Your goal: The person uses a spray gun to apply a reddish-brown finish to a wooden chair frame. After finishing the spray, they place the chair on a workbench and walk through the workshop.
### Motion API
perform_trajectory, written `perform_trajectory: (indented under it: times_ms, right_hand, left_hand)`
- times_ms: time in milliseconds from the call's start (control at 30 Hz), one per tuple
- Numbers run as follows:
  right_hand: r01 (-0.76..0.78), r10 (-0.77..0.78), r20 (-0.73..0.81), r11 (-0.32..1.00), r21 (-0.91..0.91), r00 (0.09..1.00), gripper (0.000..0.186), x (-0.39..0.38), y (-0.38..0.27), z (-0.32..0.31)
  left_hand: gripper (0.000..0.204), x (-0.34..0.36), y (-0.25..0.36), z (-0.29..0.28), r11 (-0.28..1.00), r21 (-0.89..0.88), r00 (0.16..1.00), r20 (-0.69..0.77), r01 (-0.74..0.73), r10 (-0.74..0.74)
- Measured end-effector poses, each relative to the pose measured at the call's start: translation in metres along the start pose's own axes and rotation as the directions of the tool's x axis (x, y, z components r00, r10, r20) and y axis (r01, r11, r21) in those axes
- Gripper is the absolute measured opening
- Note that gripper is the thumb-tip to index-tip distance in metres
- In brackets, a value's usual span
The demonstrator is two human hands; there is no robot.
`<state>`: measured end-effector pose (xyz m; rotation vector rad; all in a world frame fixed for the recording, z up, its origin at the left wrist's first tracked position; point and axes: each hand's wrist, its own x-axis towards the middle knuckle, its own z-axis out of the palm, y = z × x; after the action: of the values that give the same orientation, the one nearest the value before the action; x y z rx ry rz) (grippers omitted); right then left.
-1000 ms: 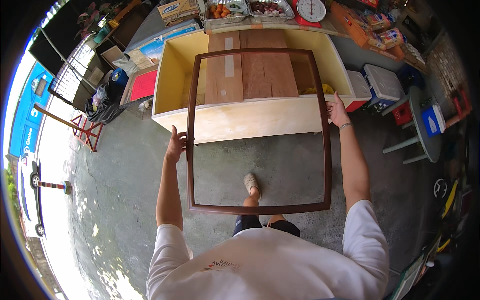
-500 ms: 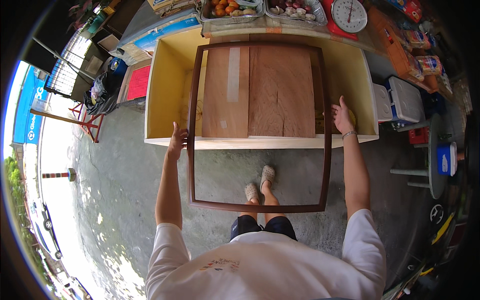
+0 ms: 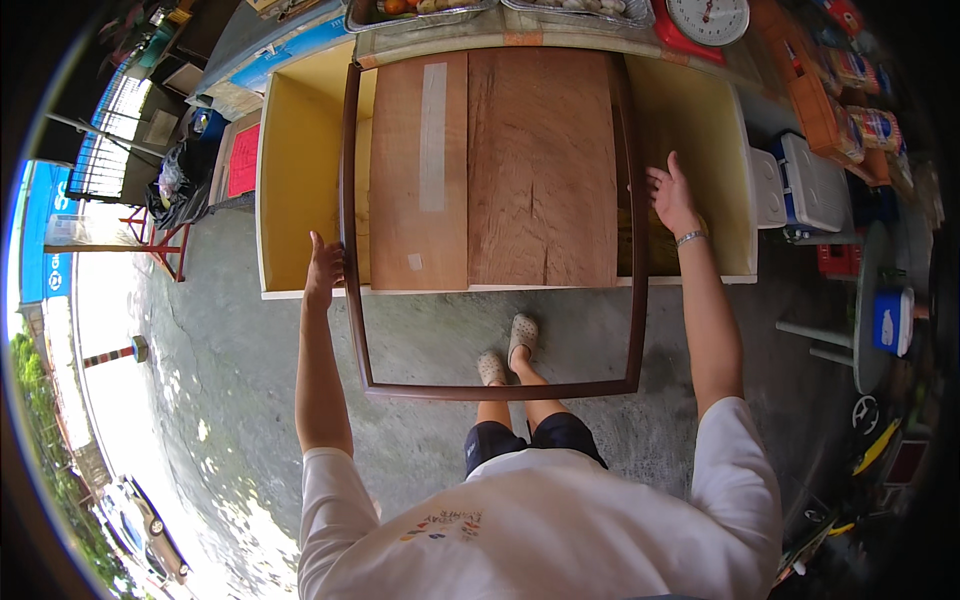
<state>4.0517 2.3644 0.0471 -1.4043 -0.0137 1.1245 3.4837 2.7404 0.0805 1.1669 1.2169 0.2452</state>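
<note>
My left hand (image 3: 323, 268) holds the left side of a large dark-brown rectangular frame (image 3: 497, 389), thumb raised and fingers at the rail. My right hand (image 3: 672, 197) is at the opposite rail, thumb up and curved fingertips partly hidden against it. The frame's far part lies over a pale, yellow-lined wooden box (image 3: 300, 170); whether it rests there is unclear. Inside its outline show two reddish plywood boards (image 3: 540, 160) across the box, the narrower one bearing a pale strip (image 3: 434, 135). My feet in beige clogs (image 3: 522, 330) stand below.
A counter (image 3: 550, 55) behind holds foil trays (image 3: 420, 12) and a red scale (image 3: 700, 30). Coolers (image 3: 805, 170), an orange crate (image 3: 805, 90) and a round table (image 3: 865, 300) stand right. Black bags (image 3: 175, 175) and a red wooden stand (image 3: 165, 250) are left, near bright pavement.
I have stepped closer to the box, and both hands have carried the frame forward, so its far edge now reaches the box's back by the counter.
</note>
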Motion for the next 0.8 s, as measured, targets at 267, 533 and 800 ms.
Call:
perform_trajectory:
  times_ms: [267,533,800]
  right_hand:
    - [0.038,-0.036,-0.042,0.998,0.045,0.998,0.113,0.008,-0.005,0.015]
    - [0.089,-0.098,-0.138,0.994,-0.069,0.986,0.089,0.003,-0.008,0.034]
    - [0.292,-0.460,-0.218,0.797,-0.528,0.860,0.064,-0.145,0.025,-0.012]
  left_hand:
    - [0.098,0.035,0.004,0.011,0.999,0.038,0.999,-0.037,0.001,0.001]
    - [0.098,0.060,-0.014,-0.027,0.997,-0.065,0.999,0.009,0.045,-0.045]
    - [0.059,-0.081,-0.109,-0.062,0.817,0.483,0.669,-0.497,-0.315,0.552]
